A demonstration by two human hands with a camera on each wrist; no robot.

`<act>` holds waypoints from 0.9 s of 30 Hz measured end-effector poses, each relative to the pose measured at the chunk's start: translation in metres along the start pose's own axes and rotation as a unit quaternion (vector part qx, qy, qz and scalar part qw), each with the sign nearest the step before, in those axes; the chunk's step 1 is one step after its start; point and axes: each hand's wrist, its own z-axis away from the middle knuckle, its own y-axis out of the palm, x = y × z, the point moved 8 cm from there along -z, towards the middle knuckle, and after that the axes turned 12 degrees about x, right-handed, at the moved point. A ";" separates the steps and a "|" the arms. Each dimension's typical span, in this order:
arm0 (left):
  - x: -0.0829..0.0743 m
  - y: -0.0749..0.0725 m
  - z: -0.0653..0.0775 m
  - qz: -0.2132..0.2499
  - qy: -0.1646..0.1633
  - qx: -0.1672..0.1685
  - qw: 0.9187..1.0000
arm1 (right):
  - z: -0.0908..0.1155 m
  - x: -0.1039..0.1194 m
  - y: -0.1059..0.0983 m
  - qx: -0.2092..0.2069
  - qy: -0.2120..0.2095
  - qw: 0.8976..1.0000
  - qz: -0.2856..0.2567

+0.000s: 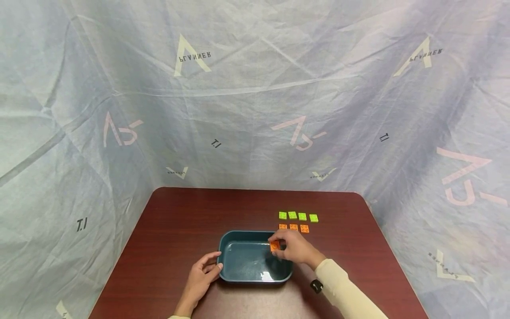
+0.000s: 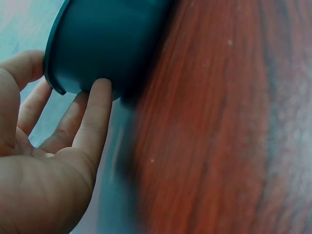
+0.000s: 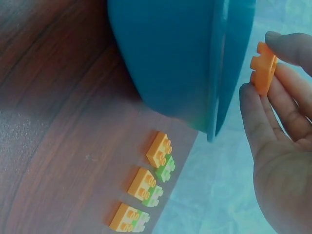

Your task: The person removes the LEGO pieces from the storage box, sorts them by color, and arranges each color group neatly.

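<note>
An orange toy building brick [image 1: 274,246] is pinched between the thumb and fingers of my right hand [image 1: 294,246], over the right part of a dark teal tray [image 1: 256,281]. In the right wrist view, the brick [image 3: 263,68] is held on its side, studs facing left, beyond the tray's rim. My left hand [image 1: 202,275] is at the tray's left end. Its thumb and fingertips touch the rim and outer wall there, fingers fairly straight, as the left wrist view also shows the tray [image 2: 102,44]. The tray's visible floor holds no bricks.
Behind the tray's right end, a row of orange bricks [image 1: 304,228] lies on the dark red wooden table [image 1: 175,221], partly behind my right hand. Farther back is a row of several lime green bricks [image 1: 302,216]. Printed grey cloth [image 1: 247,110] hangs around the table.
</note>
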 end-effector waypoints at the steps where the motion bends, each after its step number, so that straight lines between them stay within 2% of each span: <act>1: 0.000 0.000 0.000 -0.001 -0.001 0.001 1.000 | 0.001 0.000 -0.002 -0.004 0.001 1.000 0.001; 12: -0.001 0.000 0.000 0.016 -0.001 0.001 1.000 | 0.010 -0.006 -0.020 -0.041 -0.007 0.999 -0.002; 18: -0.001 -0.001 0.000 0.019 -0.002 0.001 1.000 | 0.016 -0.007 -0.035 -0.080 -0.025 0.996 -0.008; 22: 0.000 -0.001 0.000 0.013 -0.003 0.001 1.000 | 0.018 -0.017 -0.042 -0.094 -0.005 0.995 -0.014; 27: 0.002 -0.001 -0.001 0.006 -0.006 0.005 1.000 | 0.021 -0.031 -0.050 -0.113 0.018 0.993 0.011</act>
